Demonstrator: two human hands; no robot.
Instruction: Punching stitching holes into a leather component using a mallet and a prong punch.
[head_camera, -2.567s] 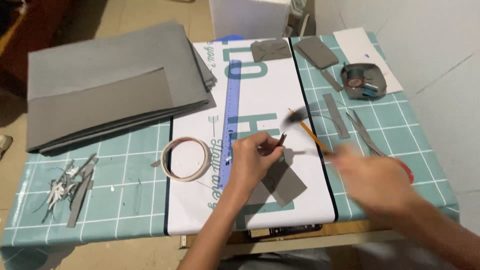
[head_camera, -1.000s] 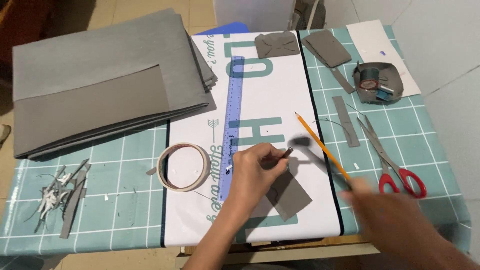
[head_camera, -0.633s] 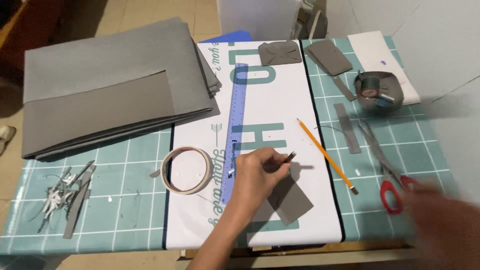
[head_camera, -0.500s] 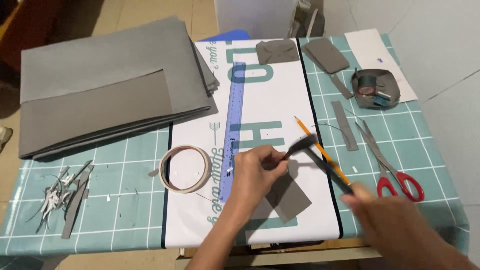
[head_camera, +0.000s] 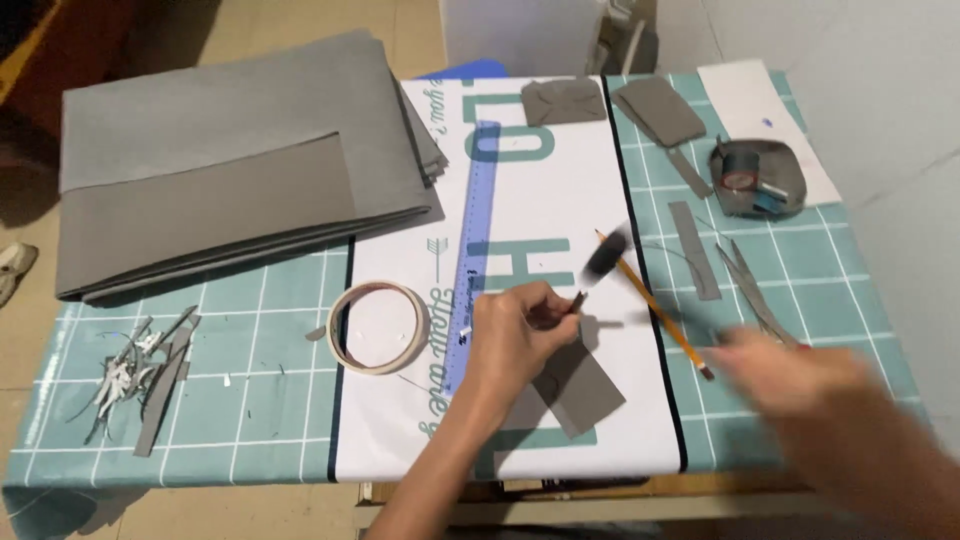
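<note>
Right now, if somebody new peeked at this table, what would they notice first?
Probably the two hands in the middle: the left hand pinches a small dark thing over a grey square piece on the white sheet, while the right hand is a blur beside the yellow pencil. Next comes the big folded grey fabric at the far left, then the tape ring beside the blue ruler.
</note>
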